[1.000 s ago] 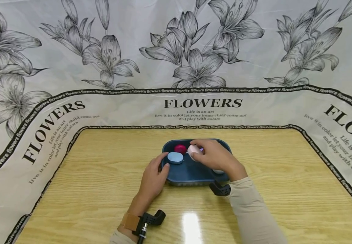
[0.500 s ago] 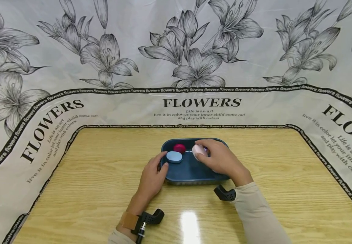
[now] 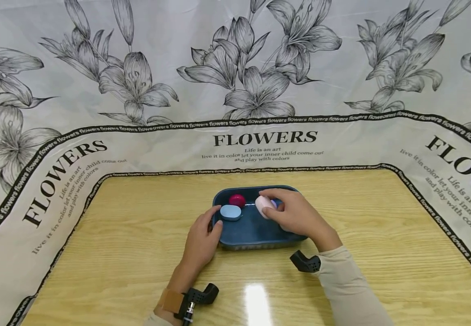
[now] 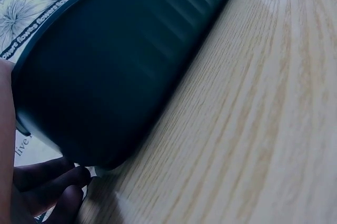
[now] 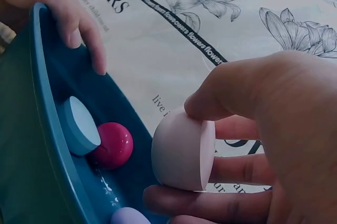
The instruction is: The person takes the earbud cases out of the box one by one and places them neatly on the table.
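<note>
In the right wrist view a lilac piece (image 5: 129, 216) in the tray (image 5: 31, 145) is cut off by the bottom edge. In the head view the right hand (image 3: 296, 217) hides the tray's right part. The left wrist view shows only the tray's outer wall and dark fingertips (image 4: 47, 192), so its contents are hidden there.

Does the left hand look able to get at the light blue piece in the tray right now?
Probably yes. The left hand grips the blue tray at its left rim, the light blue piece lies just inside that rim, and nothing covers it.

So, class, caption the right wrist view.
Right hand holds a pink half-ball above a blue tray.
</note>
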Action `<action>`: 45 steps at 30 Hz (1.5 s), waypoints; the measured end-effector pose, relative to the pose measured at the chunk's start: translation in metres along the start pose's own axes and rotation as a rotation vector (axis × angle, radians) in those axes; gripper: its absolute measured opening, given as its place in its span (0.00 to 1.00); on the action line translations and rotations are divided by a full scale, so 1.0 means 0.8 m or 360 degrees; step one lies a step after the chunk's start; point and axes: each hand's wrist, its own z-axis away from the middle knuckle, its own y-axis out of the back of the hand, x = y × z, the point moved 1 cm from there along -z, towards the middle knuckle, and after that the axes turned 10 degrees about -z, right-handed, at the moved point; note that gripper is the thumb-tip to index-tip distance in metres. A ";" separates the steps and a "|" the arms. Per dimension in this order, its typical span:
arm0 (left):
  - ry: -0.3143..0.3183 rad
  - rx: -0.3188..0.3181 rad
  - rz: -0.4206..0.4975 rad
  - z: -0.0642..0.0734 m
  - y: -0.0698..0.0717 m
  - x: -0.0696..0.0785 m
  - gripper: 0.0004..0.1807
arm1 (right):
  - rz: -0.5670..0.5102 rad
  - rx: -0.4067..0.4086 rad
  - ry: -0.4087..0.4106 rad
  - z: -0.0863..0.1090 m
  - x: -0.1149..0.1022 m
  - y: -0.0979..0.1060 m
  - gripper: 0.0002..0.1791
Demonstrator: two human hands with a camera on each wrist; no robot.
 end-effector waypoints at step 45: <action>-0.0017 0.0008 -0.0007 0.002 -0.001 -0.002 0.22 | -0.0071 0.0222 -0.0117 0.051 0.031 0.053 0.28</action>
